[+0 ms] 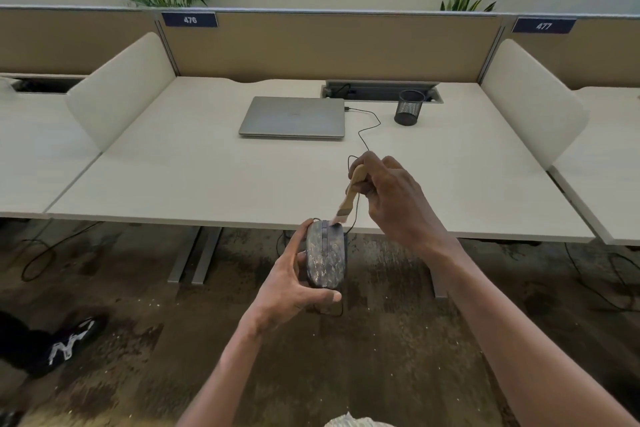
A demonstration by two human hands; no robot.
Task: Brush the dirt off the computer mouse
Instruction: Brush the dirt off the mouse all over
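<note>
Left hand (pixel 294 284): grip wrapped around the computer mouse (pixel 326 255), fingers along its left flank, thumb curled under its near end. Mouse held in the air, top face up, in front of the near edge of the worktop (pixel 207 177) and above the floor. Its shell is mottled all over with pale dirt; a small dark patch shows at the far right corner.

Right hand (pixel 391 198): grip pinching the wooden handle of a small brush (pixel 350 196), fingers curled round its upper part. Brush slants down and to the left; bristle tips touch the mouse's far end, just right of the scroll wheel.

Thin black cable (pixel 369 126) runs from the far end of the mouse, passes behind the right hand, snakes across the worktop and plugs into the right side of a closed grey laptop (pixel 294 118).

Black mesh pen cup (pixel 409 107) stands right of the laptop, beside the open cable tray (pixel 381 87). Tan partition behind bears labels 476 and 477. Speckled brown carpet (pixel 381 357) below; a black shoe (pixel 72 340) at lower left.
</note>
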